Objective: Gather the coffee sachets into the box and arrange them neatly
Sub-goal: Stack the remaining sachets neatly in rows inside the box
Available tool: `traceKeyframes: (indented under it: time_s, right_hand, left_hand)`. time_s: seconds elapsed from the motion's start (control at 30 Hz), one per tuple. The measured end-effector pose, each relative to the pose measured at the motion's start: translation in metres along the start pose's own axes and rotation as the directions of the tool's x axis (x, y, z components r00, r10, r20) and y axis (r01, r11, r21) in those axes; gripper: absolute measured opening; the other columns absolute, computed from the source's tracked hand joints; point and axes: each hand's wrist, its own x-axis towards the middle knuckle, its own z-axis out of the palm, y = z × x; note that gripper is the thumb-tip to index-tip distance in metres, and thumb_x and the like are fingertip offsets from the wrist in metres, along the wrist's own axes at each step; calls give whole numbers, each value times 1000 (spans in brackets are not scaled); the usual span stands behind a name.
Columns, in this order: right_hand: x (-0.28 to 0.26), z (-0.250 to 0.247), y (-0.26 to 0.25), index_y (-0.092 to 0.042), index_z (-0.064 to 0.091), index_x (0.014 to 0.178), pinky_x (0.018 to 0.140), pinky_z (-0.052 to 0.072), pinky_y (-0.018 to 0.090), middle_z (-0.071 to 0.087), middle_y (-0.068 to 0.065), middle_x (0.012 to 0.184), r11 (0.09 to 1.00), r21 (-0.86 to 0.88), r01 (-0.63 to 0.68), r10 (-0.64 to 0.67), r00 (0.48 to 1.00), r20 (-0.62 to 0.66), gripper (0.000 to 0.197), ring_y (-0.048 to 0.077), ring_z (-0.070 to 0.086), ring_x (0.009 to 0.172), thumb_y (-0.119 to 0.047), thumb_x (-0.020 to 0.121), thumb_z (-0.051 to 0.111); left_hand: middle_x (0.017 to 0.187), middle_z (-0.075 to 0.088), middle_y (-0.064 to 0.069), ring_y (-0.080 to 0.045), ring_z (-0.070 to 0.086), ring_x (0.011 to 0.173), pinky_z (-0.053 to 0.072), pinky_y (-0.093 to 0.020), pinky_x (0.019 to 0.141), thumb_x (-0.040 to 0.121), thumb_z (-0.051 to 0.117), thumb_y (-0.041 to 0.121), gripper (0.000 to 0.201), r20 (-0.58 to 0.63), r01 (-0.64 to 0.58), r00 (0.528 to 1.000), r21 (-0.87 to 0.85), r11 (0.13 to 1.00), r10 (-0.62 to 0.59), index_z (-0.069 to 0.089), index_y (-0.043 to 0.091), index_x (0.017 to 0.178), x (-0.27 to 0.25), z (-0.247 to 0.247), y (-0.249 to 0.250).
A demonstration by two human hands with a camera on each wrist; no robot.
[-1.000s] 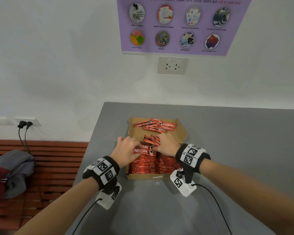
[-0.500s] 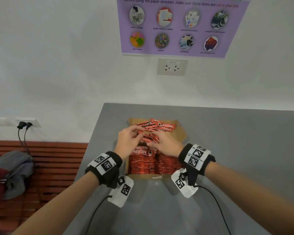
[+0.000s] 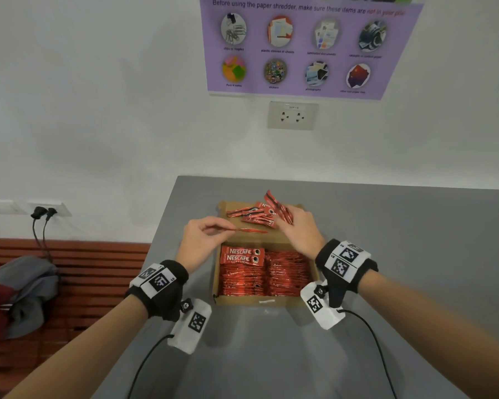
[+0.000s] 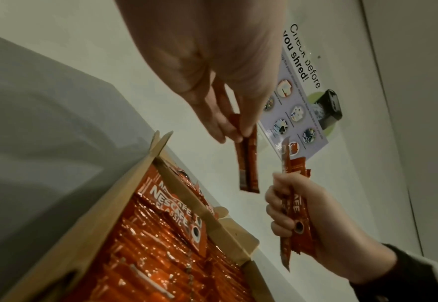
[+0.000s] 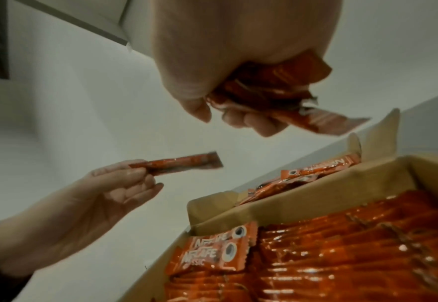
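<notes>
A cardboard box [image 3: 267,300] sits on the grey worktop [image 3: 401,254], below a wall socket [image 3: 293,115] and a purple poster [image 3: 306,44]. Two rows of sachets [image 3: 285,275] fill it; two more lie flat on top. A loose pile [image 3: 254,216] lies on the far flap. The left hand [image 3: 199,240] pinches one sachet [image 3: 249,230] above the box. The right hand [image 3: 298,230] grips a bunch [image 4: 296,214]; its number cannot be told.
</notes>
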Motion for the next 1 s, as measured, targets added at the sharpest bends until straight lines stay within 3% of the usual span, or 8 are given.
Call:
traceKeyframes:
  time_s: [0.2,0.33,0.43,0.53,0.67,0.8,0.93,1.0]
  right_hand:
    - [-8,2,-13,-15,55,102,47,42,15,56,-11,53,979,201,-33,-9,978,206,18,0,47,38,-31,95,50]
    - [-7,8,-15,-16,50,114,51,41,7,63,-4,81,974,224,-16,-23,985,172,30,-8,53,48,-15,87,64]
    - [-4,7,-15,-12,51,117,65,43,9,62,-9,83,982,188,20,-53,984,169,35,-9,56,61,-13,85,66]
    - [-2,6,-21,-12,52,118,78,45,20,62,-6,91,985,130,111,-138,963,230,38,1,57,76,-14,84,68]
    - [1,14,-29,-16,51,97,78,49,30,64,1,89,971,133,198,-221,957,188,17,15,62,81,-15,87,64]
    - [-2,19,-24,-6,56,101,77,48,31,67,9,91,974,195,118,-124,992,18,17,24,64,83,-20,91,59]
    - [-10,24,-19,-9,55,113,72,44,12,66,1,99,985,169,41,-60,992,110,30,9,62,84,-25,89,62]
    - [-13,27,-19,-9,60,108,66,39,4,63,-6,93,991,132,36,-54,989,135,25,-3,55,76,-23,88,64]
  left_hand:
    - [84,68,2,-4,65,85,52,-17,77,74,65,-16,26,19,-58,998,-113,992,61,69,10,71,0,3,-2]
    - [93,63,-3,-2,62,92,52,-19,79,75,61,-19,28,17,-24,1000,-91,996,26,66,9,70,0,6,-3]
    - [100,63,0,1,61,95,48,-13,81,76,67,-5,21,123,-14,992,-56,998,20,64,14,84,-2,5,0]
    - [99,63,6,0,59,90,43,-8,80,78,72,18,17,206,-108,977,238,965,59,63,19,93,0,10,4]
    - [77,63,5,7,55,64,39,-6,63,84,67,16,11,182,-165,980,479,862,87,71,8,91,8,21,11]
    - [86,70,-8,-4,66,60,55,-18,61,86,64,13,13,-39,34,999,255,966,-25,61,9,98,13,22,10]
    - [86,69,-14,-14,70,63,57,-22,60,84,65,3,41,-122,114,985,-97,989,-125,45,12,118,7,23,12]
    - [83,69,-8,-12,70,67,56,-20,62,84,65,4,37,-114,116,986,-70,991,-124,49,13,117,5,23,10]
